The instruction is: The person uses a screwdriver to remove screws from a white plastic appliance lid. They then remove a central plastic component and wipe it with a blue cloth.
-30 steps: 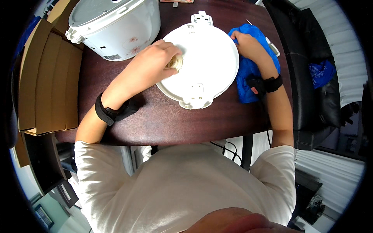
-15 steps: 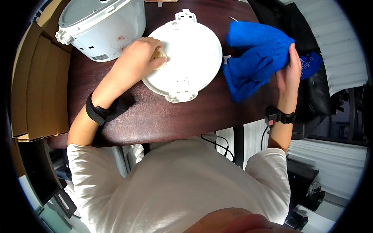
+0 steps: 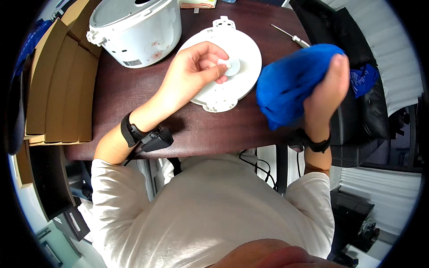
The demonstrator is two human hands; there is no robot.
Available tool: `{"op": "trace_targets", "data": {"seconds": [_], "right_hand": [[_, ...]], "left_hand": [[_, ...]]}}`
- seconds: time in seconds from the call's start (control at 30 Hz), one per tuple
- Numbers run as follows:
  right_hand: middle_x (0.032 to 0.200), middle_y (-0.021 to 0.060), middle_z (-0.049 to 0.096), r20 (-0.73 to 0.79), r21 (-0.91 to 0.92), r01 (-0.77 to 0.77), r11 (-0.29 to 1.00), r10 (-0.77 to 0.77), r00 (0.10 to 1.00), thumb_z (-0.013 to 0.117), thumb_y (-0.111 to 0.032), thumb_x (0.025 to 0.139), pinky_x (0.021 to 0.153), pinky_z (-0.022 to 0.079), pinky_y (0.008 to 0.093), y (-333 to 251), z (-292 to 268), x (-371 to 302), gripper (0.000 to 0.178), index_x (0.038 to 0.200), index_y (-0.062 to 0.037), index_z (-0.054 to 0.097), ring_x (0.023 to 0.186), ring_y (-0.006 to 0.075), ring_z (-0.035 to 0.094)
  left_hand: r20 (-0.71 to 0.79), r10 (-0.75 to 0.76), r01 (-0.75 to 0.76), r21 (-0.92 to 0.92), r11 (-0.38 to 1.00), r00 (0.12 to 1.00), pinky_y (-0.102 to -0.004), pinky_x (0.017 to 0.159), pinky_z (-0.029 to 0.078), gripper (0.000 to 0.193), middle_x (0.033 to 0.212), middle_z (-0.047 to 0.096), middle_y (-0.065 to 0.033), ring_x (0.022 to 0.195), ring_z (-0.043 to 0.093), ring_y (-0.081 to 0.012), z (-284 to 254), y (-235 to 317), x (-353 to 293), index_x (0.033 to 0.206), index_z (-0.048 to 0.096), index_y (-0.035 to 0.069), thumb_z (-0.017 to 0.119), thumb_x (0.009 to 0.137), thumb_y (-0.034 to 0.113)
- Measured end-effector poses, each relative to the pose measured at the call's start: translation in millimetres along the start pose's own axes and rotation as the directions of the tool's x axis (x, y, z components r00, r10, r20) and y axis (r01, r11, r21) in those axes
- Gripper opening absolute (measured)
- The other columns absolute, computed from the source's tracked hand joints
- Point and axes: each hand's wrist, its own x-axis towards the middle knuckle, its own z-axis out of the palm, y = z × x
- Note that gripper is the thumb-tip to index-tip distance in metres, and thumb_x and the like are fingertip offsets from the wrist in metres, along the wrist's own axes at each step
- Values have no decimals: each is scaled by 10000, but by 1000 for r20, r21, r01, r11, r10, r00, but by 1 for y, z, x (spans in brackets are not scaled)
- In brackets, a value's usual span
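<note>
Pinched between the thumb and fingers of my left hand (image 3: 194, 67) is a small round, whitish disc-like cap (image 3: 233, 68). It is over a round white lid (image 3: 248, 47), which lies flat on the table with tabs at its far and near edges. My right hand (image 3: 330, 91) grips a blue cloth (image 3: 286, 82) to the right of the lid. Motion smears both the cloth and that hand. A white rice cooker body (image 3: 149, 42) with a flower print stands behind my left hand.
A screwdriver (image 3: 302, 42) lies on the dark brown table (image 3: 129, 102), beyond the cloth. Cardboard boxes (image 3: 62, 89) line the left edge. A folded cloth (image 3: 198, 3) rests at the far edge. To the right stands a black sofa (image 3: 353, 129) with a blue bag (image 3: 364, 80) on it.
My left hand has moved right and lifted the small cap from the lid's left edge. My right hand and the blue cloth have shifted nearer, uncovering the screwdriver. The view has shifted slightly.
</note>
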Motion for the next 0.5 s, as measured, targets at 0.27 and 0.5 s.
{"op": "trace_targets", "data": {"seconds": [0.27, 0.5], "right_hand": [[876, 141, 585, 670, 9, 225, 974, -173, 722, 604, -100, 839, 704, 477, 326, 21, 67, -39, 163, 962, -1, 564, 782, 277, 608], [966, 143, 578, 766, -19, 324, 946, -194, 612, 616, -83, 807, 711, 507, 373, 27, 74, -41, 288, 1078, -23, 540, 844, 319, 620]], "left_hand": [[-85, -128, 98, -292, 951, 988, -240, 745, 528, 322, 897, 645, -85, 778, 642, -133, -1, -22, -23, 1184, 517, -67, 580, 885, 34], [-145, -214, 131, -438, 889, 966, -262, 762, 534, 240, 902, 658, -115, 785, 649, -157, -7, -32, -21, 1090, 593, -57, 557, 915, 103]]}}
